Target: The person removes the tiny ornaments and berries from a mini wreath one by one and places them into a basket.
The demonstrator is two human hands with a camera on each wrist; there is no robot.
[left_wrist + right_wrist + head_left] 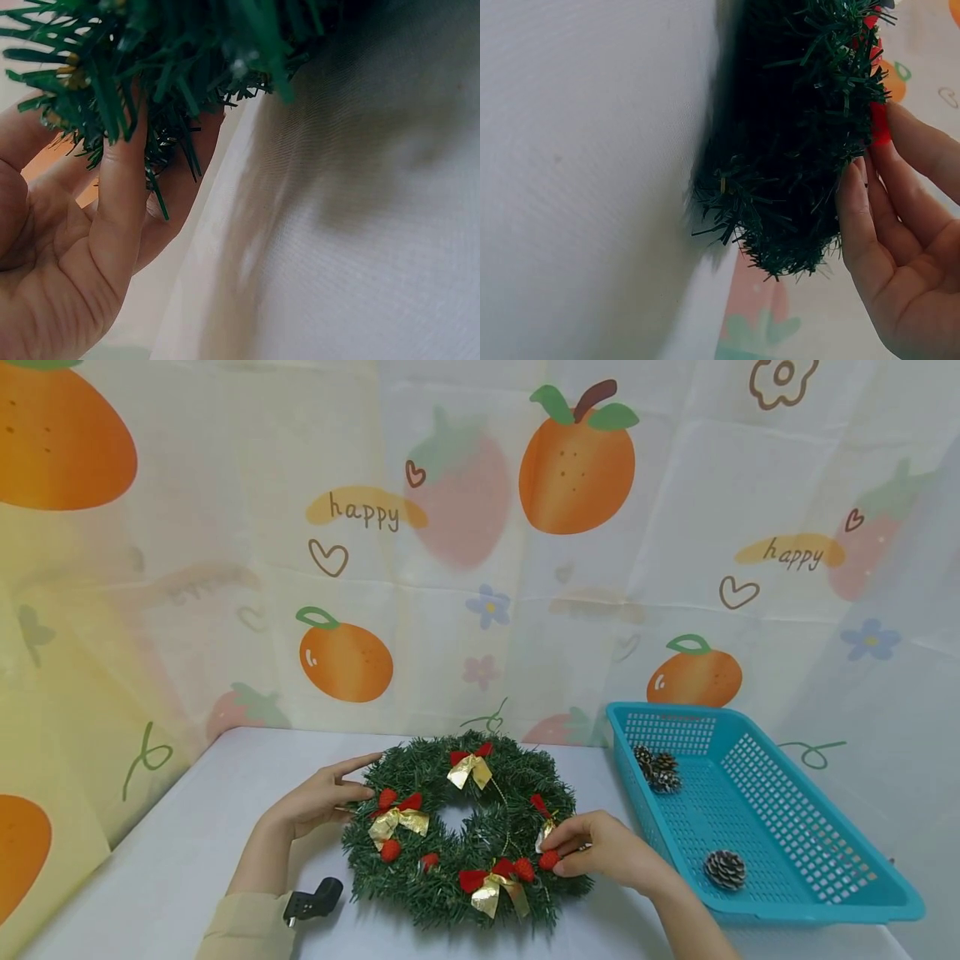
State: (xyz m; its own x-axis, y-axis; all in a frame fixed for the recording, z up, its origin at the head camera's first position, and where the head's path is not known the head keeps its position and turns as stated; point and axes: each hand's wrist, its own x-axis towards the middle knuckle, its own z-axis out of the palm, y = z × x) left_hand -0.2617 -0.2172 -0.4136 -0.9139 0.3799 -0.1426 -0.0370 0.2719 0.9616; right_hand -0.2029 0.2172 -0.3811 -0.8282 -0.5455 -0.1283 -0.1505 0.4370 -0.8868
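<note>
A green Christmas wreath (405, 881) lies on the white table, dressed with gold-and-red bows (487, 893) and several red berries (389, 850). My left hand (322, 797) holds its left edge; in the left wrist view, green needles (180, 60) pass between the fingers and hide some tips. At the wreath's right side, my right hand (607, 852) pinches a red berry (550, 860) against the greenery, close to the right bow (546, 827). The right wrist view shows the thumb beside the needles and red (881, 124) at the fingertips.
A turquoise plastic basket (750, 910) stands to the right, with several pine cones at its far left corner and one pine cone (725, 869) nearer the front. A fruit-print cloth (450, 635) hangs behind the table (187, 852). A black device (315, 900) is on the left wrist.
</note>
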